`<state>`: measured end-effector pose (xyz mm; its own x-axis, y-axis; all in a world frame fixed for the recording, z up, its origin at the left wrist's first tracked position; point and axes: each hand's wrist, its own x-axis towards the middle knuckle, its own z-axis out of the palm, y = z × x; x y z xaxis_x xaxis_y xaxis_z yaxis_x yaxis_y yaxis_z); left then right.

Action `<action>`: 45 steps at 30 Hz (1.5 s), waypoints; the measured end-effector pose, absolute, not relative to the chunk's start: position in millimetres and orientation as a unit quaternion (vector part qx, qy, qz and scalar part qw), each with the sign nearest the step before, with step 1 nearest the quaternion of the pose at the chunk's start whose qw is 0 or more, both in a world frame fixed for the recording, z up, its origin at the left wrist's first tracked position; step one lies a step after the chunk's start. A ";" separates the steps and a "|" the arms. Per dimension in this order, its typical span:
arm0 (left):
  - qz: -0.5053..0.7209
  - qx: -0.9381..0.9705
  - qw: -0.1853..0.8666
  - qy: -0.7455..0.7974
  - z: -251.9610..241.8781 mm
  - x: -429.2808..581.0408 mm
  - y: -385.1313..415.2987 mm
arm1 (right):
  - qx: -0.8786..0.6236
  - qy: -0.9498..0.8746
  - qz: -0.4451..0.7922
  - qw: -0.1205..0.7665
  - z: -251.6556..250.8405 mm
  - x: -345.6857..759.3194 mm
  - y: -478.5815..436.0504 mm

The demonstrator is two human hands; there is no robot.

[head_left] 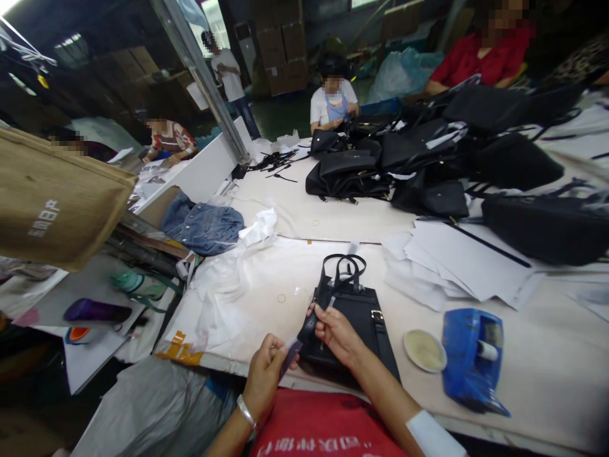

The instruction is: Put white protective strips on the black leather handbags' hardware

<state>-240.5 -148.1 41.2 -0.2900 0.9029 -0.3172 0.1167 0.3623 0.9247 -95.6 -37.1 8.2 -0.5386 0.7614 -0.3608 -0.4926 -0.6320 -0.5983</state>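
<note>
A black handbag [361, 317] lies flat on the white table [533, 362] in front of me, its handles pointing away. My right hand [337, 333] pinches a black strap [311, 320] at the bag's left edge. My left hand [264, 374] is closed near the table's front edge, gripping a thin purplish strip [291, 355] that runs up toward the strap. A silver bracelet sits on my left wrist.
A blue tape dispenser [471, 358] and a round dish [425, 350] sit right of the bag. White paper sheets [457, 263] lie beyond, with a pile of black bags [428, 165] further back. Crumpled clear plastic [228, 285] lies left. Other people work at the far side.
</note>
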 end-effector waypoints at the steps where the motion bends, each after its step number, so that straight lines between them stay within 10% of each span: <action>1: 0.425 0.374 0.457 0.686 43.1 -237.4 -146.9 | -0.313 -0.227 0.843 0.374 6.7 -97.7 -40.9; 45: 0.392 0.354 0.475 0.704 42.1 -205.2 -100.9 | -0.280 -0.258 0.876 0.296 0.0 -74.3 -16.8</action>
<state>-205.2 -100.9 42.1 -0.2979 0.8707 -0.3912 0.1259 0.4421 0.8881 -74.3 -16.8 0.0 -0.6685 0.6629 -0.3372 -0.3743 -0.6916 -0.6177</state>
